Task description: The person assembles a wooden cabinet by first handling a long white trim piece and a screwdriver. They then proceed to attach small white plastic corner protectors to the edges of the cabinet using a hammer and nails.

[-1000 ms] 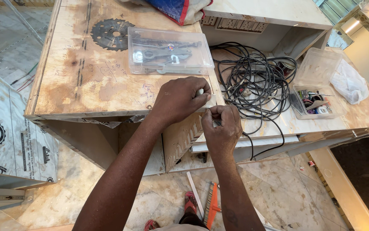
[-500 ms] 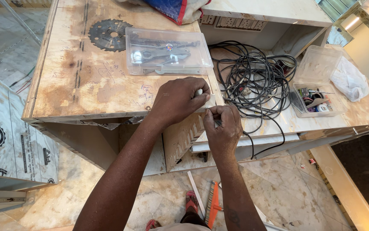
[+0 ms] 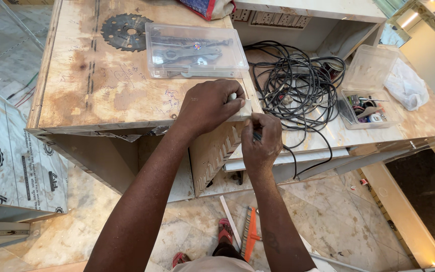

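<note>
Your right hand (image 3: 261, 143) is closing around a thin dark tool (image 3: 256, 135); your fingers are hiding most of it, so its kind is hard to tell. Your left hand (image 3: 212, 107) is pressing down, fingers together, on a small pale wood piece (image 3: 241, 109) at the near edge of the plywood table (image 3: 91, 90), covering nearly all of it. Beyond your hands, one tangle of black cable (image 3: 293, 85) is lying just right of them. Two clear plastic boxes are sitting farther back: a shut box (image 3: 195, 50) beside one saw blade (image 3: 126, 31), and an open box (image 3: 366, 95) to the right.
</note>
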